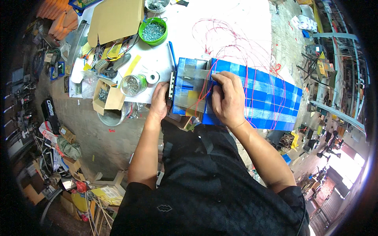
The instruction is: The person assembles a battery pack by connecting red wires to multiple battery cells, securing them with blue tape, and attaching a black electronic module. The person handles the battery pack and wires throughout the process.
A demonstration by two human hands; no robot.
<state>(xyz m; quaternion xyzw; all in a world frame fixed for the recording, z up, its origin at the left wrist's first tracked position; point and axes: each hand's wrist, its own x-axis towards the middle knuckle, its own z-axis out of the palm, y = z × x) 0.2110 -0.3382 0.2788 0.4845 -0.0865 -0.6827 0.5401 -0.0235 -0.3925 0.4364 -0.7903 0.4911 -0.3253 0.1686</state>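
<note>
A long blue block [271,88], wrapped in bands of clear tape, lies along the table's near edge. Next to its left end is a shorter blue block [182,80] with a greyish translucent sheet over it. Against that block's left side stands a narrow black part [172,84] with a row of white sockets; my left hand [159,101] is closed on it from the left. My right hand [228,96] rests over the seam between the blocks, fingers curled, and what lies under its fingertips is hidden. Thin red wires [246,74] loop across the blocks and pass by this hand.
Left on the white table [181,23] are a green bowl [153,32] of screws, a clear jar [133,85], a white roll [152,77], a blue pen [172,53] and cardboard [116,19]. A small carton [108,96] sits by the edge. Clutter covers the floor on both sides.
</note>
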